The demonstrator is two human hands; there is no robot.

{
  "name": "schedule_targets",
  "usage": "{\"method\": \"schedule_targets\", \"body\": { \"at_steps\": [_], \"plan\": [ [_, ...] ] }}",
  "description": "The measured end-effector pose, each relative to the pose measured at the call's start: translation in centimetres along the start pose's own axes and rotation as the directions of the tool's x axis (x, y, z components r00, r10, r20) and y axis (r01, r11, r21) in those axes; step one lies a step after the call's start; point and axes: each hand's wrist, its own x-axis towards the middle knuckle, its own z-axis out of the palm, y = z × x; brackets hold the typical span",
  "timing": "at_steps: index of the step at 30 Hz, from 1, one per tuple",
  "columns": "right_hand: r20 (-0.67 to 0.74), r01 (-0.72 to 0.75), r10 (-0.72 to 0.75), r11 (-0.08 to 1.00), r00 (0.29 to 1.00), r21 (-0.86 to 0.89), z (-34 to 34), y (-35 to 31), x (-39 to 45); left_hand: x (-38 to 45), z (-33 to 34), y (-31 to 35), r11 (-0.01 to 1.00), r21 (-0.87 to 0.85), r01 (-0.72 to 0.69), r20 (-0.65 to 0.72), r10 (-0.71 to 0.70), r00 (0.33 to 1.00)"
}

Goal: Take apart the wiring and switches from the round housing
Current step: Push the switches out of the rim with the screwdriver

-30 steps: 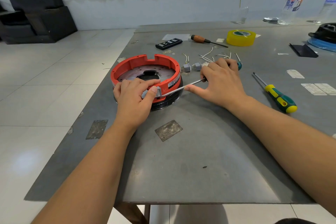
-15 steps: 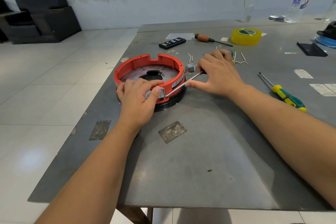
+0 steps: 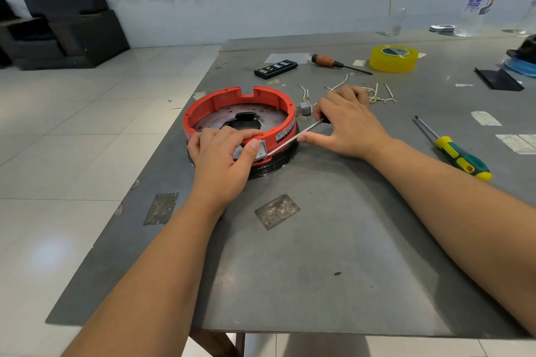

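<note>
The round housing (image 3: 240, 122) stands on the worktop (image 3: 319, 255) toward its left edge, with the left hand (image 3: 223, 156) over its near rim, thumb on a switch (image 3: 262, 151) set in the near wall, and the right hand (image 3: 348, 122) just right of it holding a screwdriver (image 3: 293, 139) whose shaft reaches leftward to that switch. Behind the right hand lie loose wires (image 3: 374, 93), with a detached switch (image 3: 305, 109) between that hand and the housing. Farther back sit a bit case (image 3: 275, 68), a second screwdriver (image 3: 339, 64) and a tape roll (image 3: 394, 58), left to right; a third screwdriver (image 3: 452, 149) lies well right of the hands.
</note>
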Motion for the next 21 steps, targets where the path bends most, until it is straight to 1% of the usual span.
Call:
{"method": "schedule_targets", "body": {
  "at_steps": [3,7,14,19,21],
  "plan": [
    [-0.027,-0.020,0.019,0.999,0.999,-0.036,-0.5,-0.3,-1.0,0.0,0.0,-0.1,1.000,-0.004,-0.007,-0.007,0.007,1.000],
    [-0.086,-0.089,0.081,0.991,0.993,-0.096,-1.2,-0.8,-2.7,-0.1,0.1,-0.1,1.000,-0.004,-0.007,-0.015,0.007,1.000],
    [-0.036,-0.256,0.254,0.957,0.967,-0.136,-1.7,-2.0,-5.5,-0.2,0.1,0.1,1.000,-0.011,-0.022,-0.054,0.021,0.998],
    [-0.045,-0.312,0.309,0.941,0.950,-0.132,-2.0,-2.8,-6.8,-0.2,0.2,0.0,1.000,-0.015,-0.011,-0.054,0.010,0.998],
    [-0.018,-0.323,0.323,0.936,0.946,-0.139,-2.2,-2.6,-7.1,-0.2,0.2,-0.1,1.000,-0.019,-0.005,-0.050,0.004,0.999]
  ]
}}
